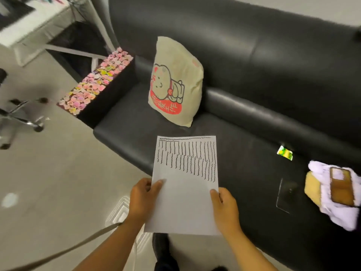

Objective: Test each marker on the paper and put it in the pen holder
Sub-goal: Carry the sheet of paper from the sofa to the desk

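Note:
I hold a white sheet of paper point(185, 192) in front of me, over the front edge of a black sofa. Its upper half carries several rows of wavy black test strokes; the lower half is blank. My left hand point(143, 198) pinches the sheet's left edge with the thumb on top. My right hand point(224, 209) grips the right edge the same way. No marker and no pen holder is in view.
The black leather sofa point(254, 85) fills the upper right, with a cream cartoon cushion point(174, 81) leaning on its back. A phone on lilac cloth point(340, 185), a dark flat phone point(287, 194) and a green packet point(284, 152) lie at the right. A sticker-covered armrest point(95, 83) and an office chair base point(21, 114) stand at the left.

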Demonstrator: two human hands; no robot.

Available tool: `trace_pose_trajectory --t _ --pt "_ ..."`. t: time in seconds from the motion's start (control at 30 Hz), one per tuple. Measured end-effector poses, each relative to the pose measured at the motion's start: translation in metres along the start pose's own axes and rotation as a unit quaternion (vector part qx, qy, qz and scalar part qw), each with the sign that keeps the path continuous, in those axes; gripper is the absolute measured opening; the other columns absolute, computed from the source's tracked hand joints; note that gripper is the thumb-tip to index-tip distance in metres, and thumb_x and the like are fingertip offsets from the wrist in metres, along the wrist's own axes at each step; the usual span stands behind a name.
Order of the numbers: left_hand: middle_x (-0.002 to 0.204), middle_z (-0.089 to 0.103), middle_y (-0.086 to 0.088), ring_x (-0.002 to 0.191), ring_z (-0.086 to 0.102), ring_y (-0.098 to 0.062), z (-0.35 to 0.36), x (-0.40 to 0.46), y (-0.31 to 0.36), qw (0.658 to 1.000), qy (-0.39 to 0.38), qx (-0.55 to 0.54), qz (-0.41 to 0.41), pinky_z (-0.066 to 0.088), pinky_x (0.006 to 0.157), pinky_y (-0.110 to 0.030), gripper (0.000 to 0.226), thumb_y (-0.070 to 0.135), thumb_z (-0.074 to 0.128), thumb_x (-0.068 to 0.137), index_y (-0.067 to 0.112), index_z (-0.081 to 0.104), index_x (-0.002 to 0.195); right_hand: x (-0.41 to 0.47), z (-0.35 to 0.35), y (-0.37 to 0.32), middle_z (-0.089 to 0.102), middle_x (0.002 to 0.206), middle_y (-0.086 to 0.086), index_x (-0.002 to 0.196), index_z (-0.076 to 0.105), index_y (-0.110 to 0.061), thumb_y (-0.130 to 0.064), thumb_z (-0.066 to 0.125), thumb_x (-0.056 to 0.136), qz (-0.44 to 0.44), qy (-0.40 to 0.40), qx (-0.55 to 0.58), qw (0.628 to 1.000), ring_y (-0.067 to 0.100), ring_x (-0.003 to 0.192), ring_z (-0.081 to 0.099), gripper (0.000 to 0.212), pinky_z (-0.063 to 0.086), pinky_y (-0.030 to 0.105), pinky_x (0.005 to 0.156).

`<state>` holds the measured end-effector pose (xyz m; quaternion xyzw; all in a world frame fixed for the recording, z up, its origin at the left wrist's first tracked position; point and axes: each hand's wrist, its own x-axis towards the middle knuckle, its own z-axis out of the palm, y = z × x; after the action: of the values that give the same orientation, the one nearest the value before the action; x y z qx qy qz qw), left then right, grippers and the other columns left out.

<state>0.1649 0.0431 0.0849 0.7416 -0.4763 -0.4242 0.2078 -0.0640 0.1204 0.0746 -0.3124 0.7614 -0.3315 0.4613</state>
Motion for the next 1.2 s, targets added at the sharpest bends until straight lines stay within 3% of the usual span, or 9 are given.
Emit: trace_pose_trajectory --t 0.07,0.13,0.23,0.4,0.6,0.73,0.9,1.0,1.2 --pt "0.058 0.064 0.004 0.048 0.057 0.0 -0.117 -0.023 -0.014 0.994 0.088 -0.05 -0.044 0.037 0.039 -0.011 0.038 0.053 0.066 0.079 0.016 0.059 0.07 -0.044 0.063 -0.082 0.068 0.085 0.001 0.088 0.061 -0.012 -0.021 0.054 0.102 -0.05 -0.075 -0.041 0.995 0.012 0.071 0.06 0.019 0.049 0.013 0.056" --pt "0.054 0.06 0.003 0.043 0.052 -0.002 -0.121 -0.03 -0.011 0.993 0.101 -0.044 -0.03 0.038 0.04 -0.016 0.041 0.053 0.065 0.079 0.015 0.056 0.066 -0.049 0.061 -0.087 0.067 0.085 0.002 0.087 0.061 -0.013 -0.022 0.054 0.102 -0.056 -0.078 -0.031 0.995 0.01 0.072 0.06 0.019 0.048 0.015 0.056" --pt "0.054 0.061 0.002 0.042 0.05 -0.004 -0.19 -0.037 -0.03 0.984 0.141 -0.09 -0.065 0.042 0.042 -0.026 0.041 0.054 0.065 0.079 0.015 0.057 0.066 -0.065 0.114 -0.129 0.066 0.081 0.0 0.084 0.06 -0.016 -0.019 0.054 0.102 -0.099 -0.117 -0.051 0.987 -0.004 0.064 0.058 0.019 0.047 0.012 0.054" --pt "0.057 0.063 -0.003 0.046 0.052 -0.01 -0.294 -0.046 -0.068 0.967 0.205 -0.12 -0.096 0.043 0.046 -0.031 0.039 0.05 0.063 0.081 0.015 0.057 0.067 -0.1 0.205 -0.187 0.051 0.069 0.002 0.081 0.051 0.003 -0.018 0.055 0.101 -0.129 -0.2 -0.068 0.969 0.013 0.062 0.041 0.029 0.037 0.022 0.053" --pt "0.064 0.069 0.0 0.056 0.065 -0.017 -0.383 -0.04 -0.111 0.942 0.268 -0.159 -0.128 0.05 0.049 -0.033 0.032 0.047 0.063 0.084 0.018 0.06 0.071 -0.124 0.302 -0.247 0.059 0.059 -0.03 0.073 0.048 -0.031 -0.014 0.054 0.102 -0.16 -0.271 -0.106 0.943 -0.011 0.052 0.053 0.034 0.042 0.007 0.048" --pt "0.062 0.067 -0.005 0.052 0.061 -0.017 -0.429 -0.021 -0.123 0.921 0.306 -0.191 -0.145 0.047 0.05 -0.034 0.035 0.047 0.064 0.083 0.015 0.059 0.069 -0.126 0.358 -0.286 0.061 0.063 -0.034 0.076 0.05 -0.032 -0.013 0.053 0.103 -0.174 -0.31 -0.121 0.927 -0.015 0.057 0.055 0.033 0.043 0.005 0.051" --pt "0.06 0.065 -0.007 0.048 0.056 -0.016 -0.483 0.02 -0.131 0.905 0.339 -0.203 -0.16 0.046 0.05 -0.035 0.036 0.045 0.064 0.084 0.012 0.059 0.068 -0.106 0.431 -0.335 0.065 0.072 -0.006 0.082 0.059 -0.012 -0.016 0.054 0.103 -0.178 -0.336 -0.132 0.915 -0.008 0.057 0.058 0.021 0.045 0.009 0.051" --pt "0.057 0.064 -0.004 0.046 0.053 -0.01 -0.522 0.056 -0.126 0.892 0.364 -0.216 -0.158 0.044 0.049 -0.033 0.034 0.041 0.065 0.085 0.013 0.059 0.067 -0.087 0.479 -0.377 0.062 0.073 -0.004 0.083 0.058 -0.008 -0.015 0.054 0.103 -0.193 -0.365 -0.141 0.9 -0.009 0.056 0.057 0.022 0.045 0.009 0.05" --pt "0.055 0.054 -0.003 0.05 0.045 -0.015 -0.594 0.124 -0.124 0.869 0.405 -0.235 -0.158 0.04 0.05 -0.032 0.042 0.04 0.065 0.085 0.002 0.057 0.07 -0.06 0.567 -0.452 0.061 0.076 0.0 0.084 0.058 -0.006 -0.016 0.055 0.102 -0.217 -0.394 -0.146 0.881 -0.003 0.056 0.053 0.022 0.043 0.013 0.051"
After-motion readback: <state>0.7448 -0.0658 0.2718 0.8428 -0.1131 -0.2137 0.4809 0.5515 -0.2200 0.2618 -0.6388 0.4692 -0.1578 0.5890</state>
